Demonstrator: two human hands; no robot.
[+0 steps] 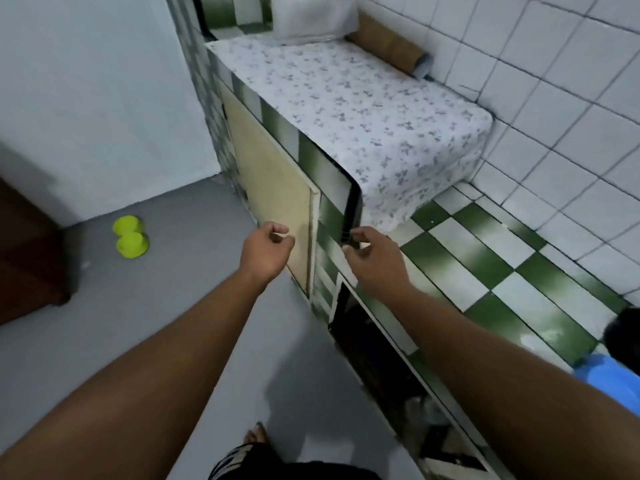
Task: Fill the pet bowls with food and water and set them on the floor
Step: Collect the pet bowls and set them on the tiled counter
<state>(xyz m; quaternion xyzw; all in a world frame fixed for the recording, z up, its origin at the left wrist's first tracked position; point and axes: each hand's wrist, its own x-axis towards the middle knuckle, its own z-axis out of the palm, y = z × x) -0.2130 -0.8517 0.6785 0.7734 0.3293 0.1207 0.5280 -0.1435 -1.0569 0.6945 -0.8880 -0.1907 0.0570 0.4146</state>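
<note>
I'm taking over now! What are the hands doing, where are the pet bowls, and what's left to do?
Left hand: empty, fingers loosely curled, in front of the cabinet door.
Right hand: loosely curled at the counter edge; I cannot tell if it grips anything.
Green pet bowls: joined pair, already on the grey floor to the left.
Done: bowls are on the floor.
Left: check that they hold food and water; their contents don't show from here.

The blue object (613, 374) on the checkered counter (485, 258) runs off the right edge, shape unclear, with a dark thing (623, 332) just beyond it also cut off. Below the counter, the open compartment (391, 368) is too dark to read. The two green bowls (131, 237), far left of the counter, are too small to show any contents. Motion blur softens everything.
</note>
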